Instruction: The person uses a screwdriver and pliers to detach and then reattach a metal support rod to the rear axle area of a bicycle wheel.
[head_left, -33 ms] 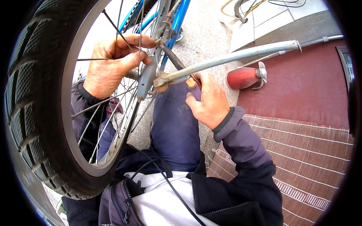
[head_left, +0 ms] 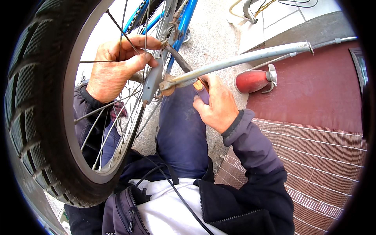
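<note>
A bicycle wheel [head_left: 88, 166] with a thick black tyre fills the left side. Through its spokes reaches my left hand [head_left: 113, 64]. Its fingertips are at a small rusty fitting [head_left: 164, 45], while the thumb rests by a grey frame piece [head_left: 152, 84]; what lies between them is too small to make out. My right hand [head_left: 220, 103] is closed round a dark metal tool with a worn purple handle [head_left: 203, 94]. The tool's shaft [head_left: 180, 60] runs up to the same fitting, passing behind a silver kickstand [head_left: 243, 59]. The tool's exact kind is unclear.
Blue frame tubing [head_left: 183, 29] and a spring [head_left: 168, 30] lie beyond my hands. To the right, a red rounded object with a metal end [head_left: 252, 81] is on a maroon surface [head_left: 309, 86], above a brown slatted mat [head_left: 309, 164]. A black cord [head_left: 172, 184] crosses my lap.
</note>
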`<state>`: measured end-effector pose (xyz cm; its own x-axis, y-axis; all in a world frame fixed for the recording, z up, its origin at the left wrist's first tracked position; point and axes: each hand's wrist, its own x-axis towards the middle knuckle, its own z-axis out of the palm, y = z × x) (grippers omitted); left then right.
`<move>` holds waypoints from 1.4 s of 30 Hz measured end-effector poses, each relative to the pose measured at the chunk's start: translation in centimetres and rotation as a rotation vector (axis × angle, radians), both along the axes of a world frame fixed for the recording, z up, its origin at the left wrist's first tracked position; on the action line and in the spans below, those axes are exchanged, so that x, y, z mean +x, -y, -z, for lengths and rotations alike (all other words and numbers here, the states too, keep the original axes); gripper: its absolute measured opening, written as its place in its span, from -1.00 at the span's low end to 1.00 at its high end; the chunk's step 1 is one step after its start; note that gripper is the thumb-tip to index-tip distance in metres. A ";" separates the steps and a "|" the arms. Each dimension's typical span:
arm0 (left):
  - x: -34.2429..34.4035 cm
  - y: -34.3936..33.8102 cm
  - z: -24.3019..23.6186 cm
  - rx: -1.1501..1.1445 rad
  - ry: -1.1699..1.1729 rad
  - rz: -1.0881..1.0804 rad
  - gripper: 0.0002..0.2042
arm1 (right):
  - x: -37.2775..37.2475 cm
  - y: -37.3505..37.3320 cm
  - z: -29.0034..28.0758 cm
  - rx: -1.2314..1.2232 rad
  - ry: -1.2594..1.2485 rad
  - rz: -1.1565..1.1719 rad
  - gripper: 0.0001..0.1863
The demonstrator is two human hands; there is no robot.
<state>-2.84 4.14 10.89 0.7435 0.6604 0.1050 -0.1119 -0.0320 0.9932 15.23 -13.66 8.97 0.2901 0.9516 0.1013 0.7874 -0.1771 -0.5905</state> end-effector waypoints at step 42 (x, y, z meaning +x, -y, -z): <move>-0.4 -0.2 -0.2 -0.002 -0.030 0.034 -0.71 | 0.6 -0.6 -2.3 -0.184 0.002 -0.051 -0.67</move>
<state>-3.20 4.39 11.07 0.7682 0.6350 0.0810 -0.0827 -0.0269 0.9962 15.80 -13.04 11.30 0.2414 0.9675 -0.0758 0.7989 -0.2424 -0.5504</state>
